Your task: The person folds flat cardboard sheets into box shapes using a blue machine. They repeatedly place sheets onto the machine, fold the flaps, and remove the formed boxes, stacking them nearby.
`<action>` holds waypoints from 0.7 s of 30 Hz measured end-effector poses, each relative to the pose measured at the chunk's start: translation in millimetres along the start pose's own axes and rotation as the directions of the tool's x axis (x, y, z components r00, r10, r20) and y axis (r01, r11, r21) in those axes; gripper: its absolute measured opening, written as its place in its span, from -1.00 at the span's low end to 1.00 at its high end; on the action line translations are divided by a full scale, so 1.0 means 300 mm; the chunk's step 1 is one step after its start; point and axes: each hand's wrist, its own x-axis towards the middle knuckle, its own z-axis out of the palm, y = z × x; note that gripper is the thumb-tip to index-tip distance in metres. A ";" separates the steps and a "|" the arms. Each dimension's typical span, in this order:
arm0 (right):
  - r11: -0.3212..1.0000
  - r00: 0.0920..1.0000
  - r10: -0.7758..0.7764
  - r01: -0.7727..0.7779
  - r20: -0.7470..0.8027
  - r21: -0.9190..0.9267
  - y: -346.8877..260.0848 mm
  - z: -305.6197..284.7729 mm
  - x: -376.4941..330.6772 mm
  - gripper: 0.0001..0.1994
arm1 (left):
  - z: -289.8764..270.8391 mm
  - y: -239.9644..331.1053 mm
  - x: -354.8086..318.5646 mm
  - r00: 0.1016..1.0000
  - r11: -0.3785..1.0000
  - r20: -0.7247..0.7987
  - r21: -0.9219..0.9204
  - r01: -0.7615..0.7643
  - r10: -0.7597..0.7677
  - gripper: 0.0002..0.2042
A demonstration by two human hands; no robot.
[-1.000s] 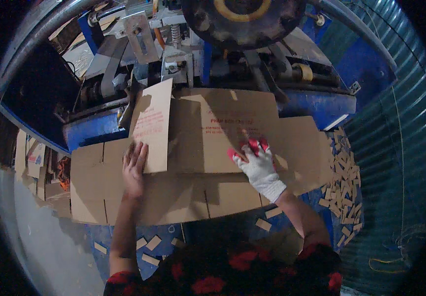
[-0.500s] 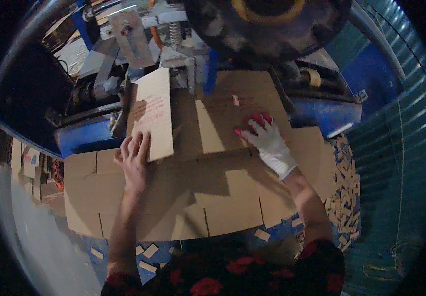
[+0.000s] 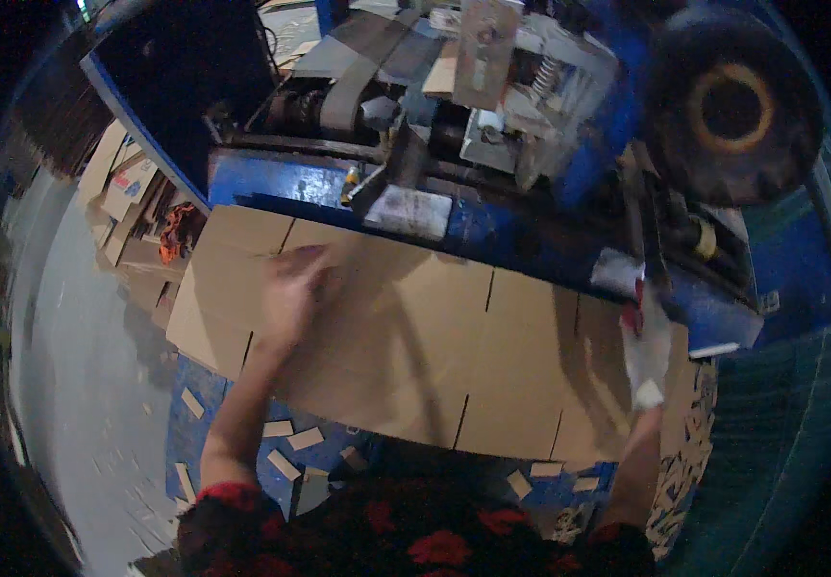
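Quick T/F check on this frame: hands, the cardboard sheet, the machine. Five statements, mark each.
1. The left hand is bare and lies flat on the cardboard sheet. True.
2. The right hand is bare too. False: it wears a white glove with red fingertips.
3. The cardboard sheet is flat, with slots cut in from its edges. True.
4. The machine behind the sheet is green. False: its frame is blue.
5. Cardboard scraps lie below the sheet's near edge. True.
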 end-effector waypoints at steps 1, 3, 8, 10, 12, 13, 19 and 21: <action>0.992 0.995 0.099 -0.101 0.019 0.078 0.004 -0.010 -0.115 -0.39 | -0.077 -0.109 -0.082 0.991 0.959 -0.126 0.282 0.004 0.033 -0.68; 0.987 0.994 -0.095 0.086 -0.062 -0.135 0.008 -0.026 -0.341 -0.39 | -0.197 -0.317 -0.220 0.922 0.884 -0.362 0.377 0.276 -0.134 -0.67; 0.915 0.983 0.173 -0.140 0.055 -0.378 0.008 -0.119 -0.753 -0.36 | -0.306 -0.659 -0.433 0.898 0.831 -0.141 0.342 0.438 -0.416 -0.33; 0.839 0.907 0.420 -0.404 -0.041 -0.365 0.029 -0.133 -0.813 -0.22 | -0.326 -0.712 -0.447 0.889 0.801 -0.071 0.405 0.440 -0.452 -0.30; 0.773 0.786 0.541 -0.605 -0.298 -0.193 0.061 -0.140 -0.869 -0.17 | -0.331 -0.732 -0.451 0.867 0.739 -0.086 0.485 0.466 -0.490 -0.28; 0.729 0.664 0.608 -0.684 -0.434 -0.027 0.085 -0.127 -0.877 -0.16 | -0.336 -0.737 -0.440 0.865 0.703 -0.137 0.529 0.475 -0.482 -0.27; -0.030 0.482 0.858 -0.300 0.178 0.953 0.210 -0.068 -0.870 -0.28 | -0.369 -0.731 -0.335 0.755 0.618 -0.131 0.494 0.612 -0.643 -0.21; 0.104 0.479 0.877 -0.259 0.034 0.960 0.227 -0.053 -0.851 -0.31 | -0.388 -0.707 -0.332 0.763 0.615 -0.212 0.480 0.625 -0.611 -0.32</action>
